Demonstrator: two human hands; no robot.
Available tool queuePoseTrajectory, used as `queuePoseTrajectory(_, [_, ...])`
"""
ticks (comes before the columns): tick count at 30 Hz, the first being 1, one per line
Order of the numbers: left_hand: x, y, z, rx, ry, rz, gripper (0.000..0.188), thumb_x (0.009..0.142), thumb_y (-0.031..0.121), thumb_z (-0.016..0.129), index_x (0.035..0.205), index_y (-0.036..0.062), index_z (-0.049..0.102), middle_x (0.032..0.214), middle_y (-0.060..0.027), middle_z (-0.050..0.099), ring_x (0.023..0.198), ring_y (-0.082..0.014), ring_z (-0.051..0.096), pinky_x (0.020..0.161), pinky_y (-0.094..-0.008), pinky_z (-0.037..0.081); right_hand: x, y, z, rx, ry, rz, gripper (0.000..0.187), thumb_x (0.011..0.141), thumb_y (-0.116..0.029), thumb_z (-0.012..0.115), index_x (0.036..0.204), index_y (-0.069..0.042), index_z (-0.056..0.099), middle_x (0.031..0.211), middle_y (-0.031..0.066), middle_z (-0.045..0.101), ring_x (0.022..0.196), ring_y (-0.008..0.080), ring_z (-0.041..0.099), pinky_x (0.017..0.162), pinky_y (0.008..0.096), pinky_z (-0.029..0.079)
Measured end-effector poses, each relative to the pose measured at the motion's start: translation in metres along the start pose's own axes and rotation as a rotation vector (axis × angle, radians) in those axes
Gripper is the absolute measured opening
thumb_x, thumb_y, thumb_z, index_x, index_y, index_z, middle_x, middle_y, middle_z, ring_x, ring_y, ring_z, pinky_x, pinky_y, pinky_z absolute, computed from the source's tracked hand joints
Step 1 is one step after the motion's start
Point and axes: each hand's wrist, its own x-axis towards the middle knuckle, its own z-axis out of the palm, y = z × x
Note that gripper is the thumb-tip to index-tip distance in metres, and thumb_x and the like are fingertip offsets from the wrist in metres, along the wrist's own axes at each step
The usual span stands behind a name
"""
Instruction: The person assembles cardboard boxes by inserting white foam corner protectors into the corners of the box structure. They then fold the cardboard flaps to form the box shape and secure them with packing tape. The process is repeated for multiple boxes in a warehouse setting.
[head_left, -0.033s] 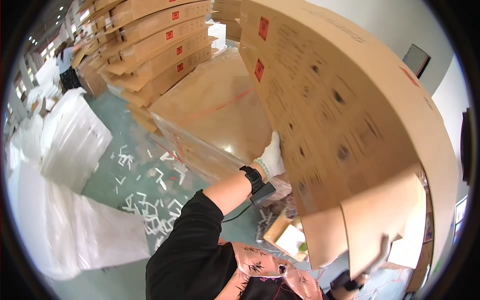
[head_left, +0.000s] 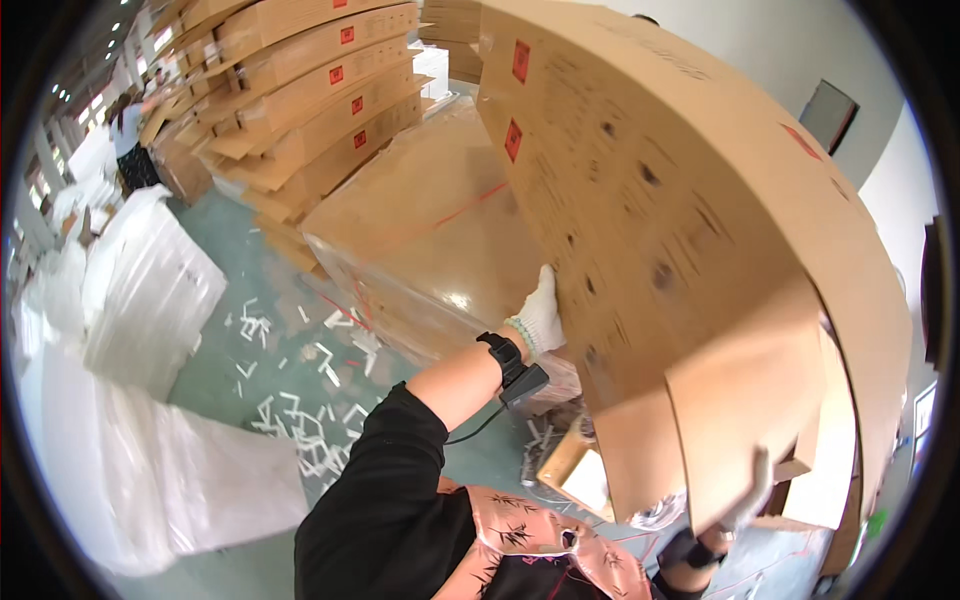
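A large cardboard box (head_left: pixel 640 230) stands tilted in front of me, with printed marks and two red labels on its broad side. My left hand (head_left: pixel 540 315), in a white glove, grips its left edge; the thumb shows against the cardboard and the other fingers are hidden. At the near end, loose flaps (head_left: pixel 740 420) stick out toward me. My right hand (head_left: pixel 745 500), also gloved and slightly blurred, holds one flap with a digit lying along its outer face; its remaining fingers are mostly out of sight. Dark straps sit on both wrists.
Behind the box lies a plastic-wrapped carton stack (head_left: pixel 410 200), with flattened cartons (head_left: pixel 330 90) piled further back. White wrapped bundles (head_left: pixel 150 290) stand on the left. White scraps (head_left: pixel 305 440) litter the green floor. A small open carton (head_left: pixel 575 470) sits low near the flaps. A person (head_left: pixel 130 145) stands far left.
The box has shifted slightly left, and its near flaps have swung a little. My right hand has moved slightly left and up with the flap. The left hand keeps its place on the edge.
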Motion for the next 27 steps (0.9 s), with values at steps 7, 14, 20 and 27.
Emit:
queuePoseTrajectory(7, [-0.003,0.121,-0.172,0.554,0.273,-0.135,0.057,0.106,0.042,0.037,0.144,0.0001,0.038,0.140,-0.0176,0.051,0.126,-0.0290,0.053,0.109,-0.0424,0.042,0.000,0.188,0.193,0.155,-0.162,0.278,0.028,0.093,-0.013,0.065,0.118,-0.004,0.062,0.111,0.0027,0.065,0.100,0.0179,0.063,0.088,0.0341,0.052])
queuePoseTrajectory(14, [-0.082,0.181,-0.134,1.499,0.248,0.196,0.059,0.106,0.036,0.040,0.148,-0.0036,0.033,0.150,-0.0162,0.043,0.137,-0.0217,0.044,0.111,-0.0295,0.039,0.018,0.312,0.250,0.238,-0.187,0.652,0.027,0.094,-0.024,0.068,0.116,-0.011,0.062,0.113,0.0051,0.066,0.104,0.0220,0.064,0.080,0.0392,0.057])
queuePoseTrajectory(20, [-0.098,0.187,-0.140,1.615,0.268,0.765,0.059,0.105,0.045,0.038,0.146,0.0016,0.041,0.143,-0.0185,0.051,0.133,-0.0313,0.049,0.110,-0.0360,0.038,0.028,0.312,0.294,0.199,-0.232,0.708,0.035,0.095,-0.033,0.065,0.123,-0.011,0.059,0.123,0.0042,0.063,0.115,0.0259,0.059,0.090,0.0455,0.053])
queuePoseTrajectory(27, [-0.119,0.198,-0.071,1.660,0.235,0.362,0.057,0.098,0.050,0.050,0.143,0.0142,0.049,0.134,-0.0197,0.058,0.121,-0.0378,0.056,0.103,-0.0441,0.045,0.112,0.291,0.195,0.051,-0.119,0.429,0.031,0.095,-0.029,0.067,0.114,-0.005,0.064,0.114,0.0069,0.069,0.103,0.0218,0.065,0.087,0.0358,0.057])
